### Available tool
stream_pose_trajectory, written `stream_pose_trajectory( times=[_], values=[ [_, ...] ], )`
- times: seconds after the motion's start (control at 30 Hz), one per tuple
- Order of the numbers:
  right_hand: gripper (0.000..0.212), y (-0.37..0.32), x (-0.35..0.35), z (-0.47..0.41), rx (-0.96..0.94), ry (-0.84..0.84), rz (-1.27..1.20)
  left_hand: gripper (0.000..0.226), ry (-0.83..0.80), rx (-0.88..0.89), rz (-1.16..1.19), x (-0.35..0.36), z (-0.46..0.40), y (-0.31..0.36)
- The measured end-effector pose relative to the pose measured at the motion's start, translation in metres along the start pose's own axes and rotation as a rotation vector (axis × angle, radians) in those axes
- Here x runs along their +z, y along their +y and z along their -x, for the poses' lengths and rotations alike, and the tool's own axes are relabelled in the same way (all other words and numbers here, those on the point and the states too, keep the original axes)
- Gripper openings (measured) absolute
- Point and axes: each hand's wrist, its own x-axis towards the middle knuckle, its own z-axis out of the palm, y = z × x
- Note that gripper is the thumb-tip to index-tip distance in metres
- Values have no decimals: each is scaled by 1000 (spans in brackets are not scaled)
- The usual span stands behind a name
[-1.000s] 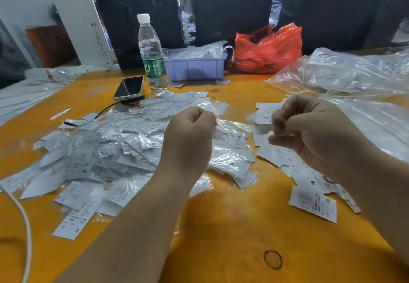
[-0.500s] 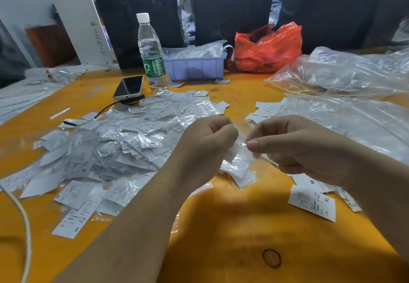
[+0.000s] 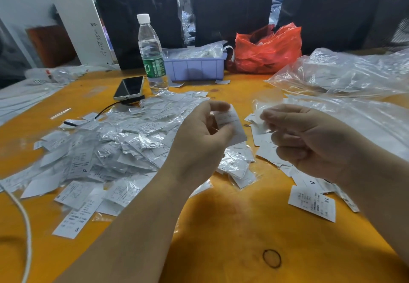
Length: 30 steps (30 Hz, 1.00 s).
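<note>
Step in hand: by my reading, slipping a paper label into a clear sleeve.
Left hand: fingers curled, thumb and forefinger pinching the label by its near edge, so that it stands almost upright.
Right hand: fingers curled in, and the fingertips seem to pinch the thin sleeve. It is blurred, so I can't tell whether its mouth is open.
Where the label is: held up above the table between the two hands, just beside the sleeve and not yet inside it.
Doing it well: rub the sleeve's mouth apart first, then lead in with one corner of the label. Keep the left pinch low so most of the paper is free to slide.
What could go wrong: the film may cling shut, or the label may buckle if pushed flat on.
Nearby: a pile of bagged labels lies under and left of the left hand, and bare labels lie by the right wrist.
</note>
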Motion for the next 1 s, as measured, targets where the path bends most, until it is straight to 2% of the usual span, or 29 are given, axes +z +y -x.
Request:
stream_pose_trajectory(
  times=[0.13,0.2,0.23,0.33,0.4,0.53,0.73,0.93,1.0],
  values=[
    [20,3,2,-1,9,40,-13,64,1,-26,86,0,0,-1],
    [26,4,4,-1,16,48,-10,69,0,-51,113,1,0,-1],
    [27,5,4,-1,19,53,-12,65,0,-69,128,1,-1,0],
    [19,5,6,0,20,68,-21,32,-27,-106,145,2,-2,2],
    [16,6,7,1,19,80,-23,22,-42,-126,194,2,-2,1],
    [18,8,9,2,12,103,-43,17,-69,-201,353,3,-3,1],
    [19,10,10,1,-9,87,-17,11,-107,-306,453,9,-2,-1],
    [32,10,8,-1,-55,152,-22,9,-141,-269,502,13,0,1],
    [25,11,9,-1,-73,151,-15,9,-159,-257,502,13,1,2]
  ],
)
